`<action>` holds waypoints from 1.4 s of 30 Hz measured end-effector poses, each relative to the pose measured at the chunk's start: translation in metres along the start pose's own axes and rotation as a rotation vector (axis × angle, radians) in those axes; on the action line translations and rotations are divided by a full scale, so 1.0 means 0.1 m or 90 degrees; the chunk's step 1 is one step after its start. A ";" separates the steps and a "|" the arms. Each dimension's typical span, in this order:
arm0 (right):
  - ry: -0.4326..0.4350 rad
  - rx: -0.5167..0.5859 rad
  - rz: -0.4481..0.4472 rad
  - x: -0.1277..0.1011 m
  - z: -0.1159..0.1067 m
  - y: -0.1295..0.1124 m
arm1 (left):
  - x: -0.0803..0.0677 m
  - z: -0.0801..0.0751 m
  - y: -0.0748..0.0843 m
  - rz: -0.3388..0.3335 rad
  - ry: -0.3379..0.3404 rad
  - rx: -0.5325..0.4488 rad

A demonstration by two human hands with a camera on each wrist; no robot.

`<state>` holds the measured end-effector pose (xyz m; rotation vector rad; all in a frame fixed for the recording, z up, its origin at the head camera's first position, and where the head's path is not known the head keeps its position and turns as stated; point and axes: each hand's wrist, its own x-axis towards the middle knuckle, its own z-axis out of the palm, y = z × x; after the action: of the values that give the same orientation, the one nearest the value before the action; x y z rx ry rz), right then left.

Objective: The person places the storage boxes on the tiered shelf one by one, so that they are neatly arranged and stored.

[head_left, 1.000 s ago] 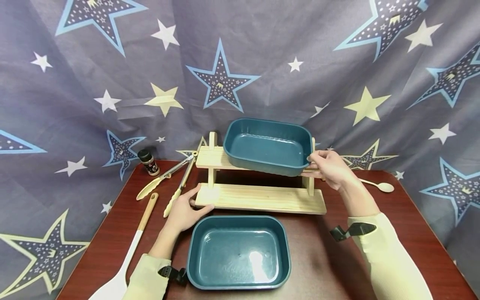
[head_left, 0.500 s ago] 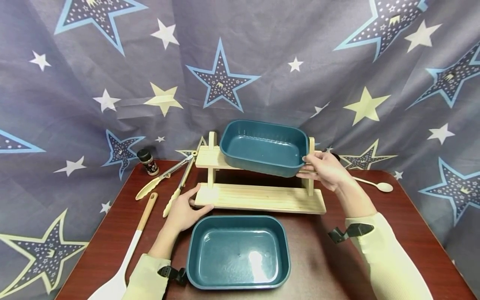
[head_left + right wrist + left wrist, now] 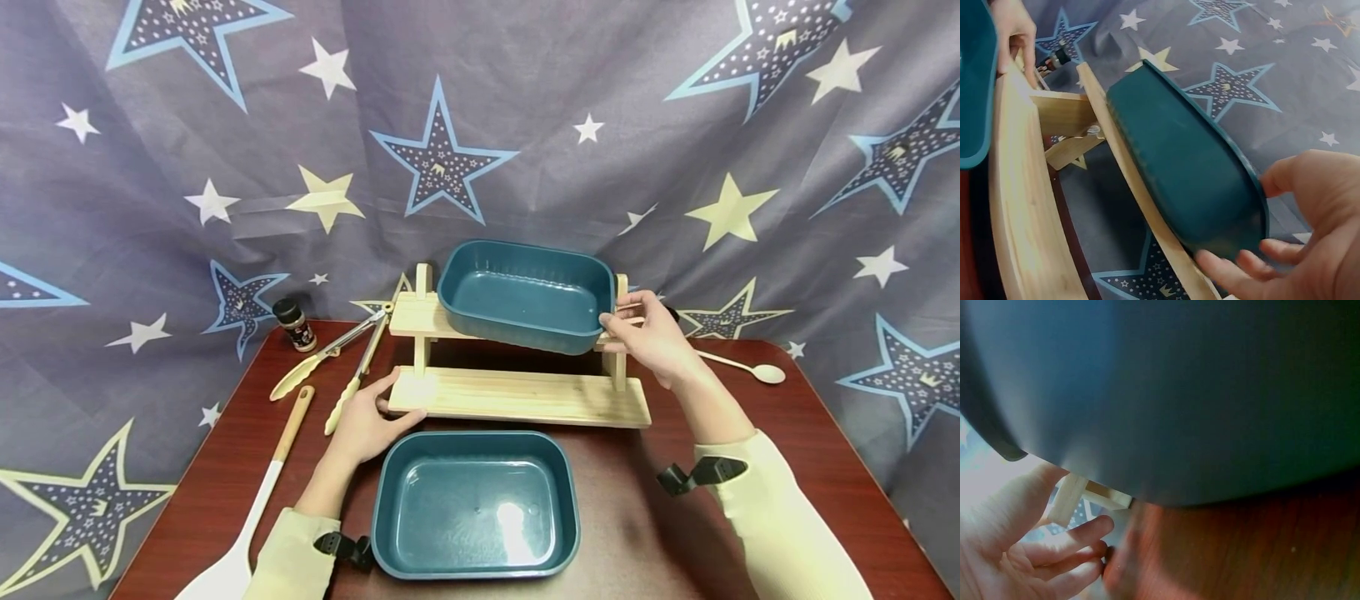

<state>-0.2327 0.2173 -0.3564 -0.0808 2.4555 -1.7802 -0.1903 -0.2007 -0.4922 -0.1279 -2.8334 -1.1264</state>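
A deep teal rectangular tray [image 3: 531, 337] rests slanted on the upper shelf of a two-tier wooden rack [image 3: 525, 400]. My right hand [image 3: 654, 340] holds its right end, with the thumb at the front corner of the rim. In the right wrist view, fingertips [image 3: 1210, 262] of that hand reach low on the tray's side, near the shelf edge. My left hand [image 3: 369, 423] grips the left end of the lower shelf, thumb along the front edge. A second teal tray [image 3: 476, 575] sits on the table before the rack; its wall [image 3: 1210, 412] fills most of the left wrist view.
Left of the rack lie tongs [image 3: 330, 358] and a white spatula [image 3: 262, 500] with a wooden handle. A black-capped seasoning jar [image 3: 295, 325] stands at the back left. A pale spoon [image 3: 765, 373] lies at the right. A star-patterned curtain hangs behind the table.
The upper tray has shifted slightly left and forward with my right hand, then stays nearly still while the right fingers spread at its end. My left hand has stayed put.
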 end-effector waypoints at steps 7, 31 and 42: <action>0.035 -0.085 -0.066 -0.05 0.02 0.00 | 0.00 0.00 0.03 0.002 -0.002 -0.003; 0.025 -0.029 -0.089 -0.04 0.14 0.05 | 0.00 -0.02 0.05 -0.002 -0.001 -0.002; -0.029 -0.036 -0.093 -0.02 0.09 0.08 | 0.01 -0.02 0.02 -0.002 -0.007 -0.029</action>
<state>-0.2296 0.2119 -0.3664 -0.3098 2.5269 -1.7409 -0.1914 -0.2011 -0.4892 -0.1334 -2.8196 -1.1948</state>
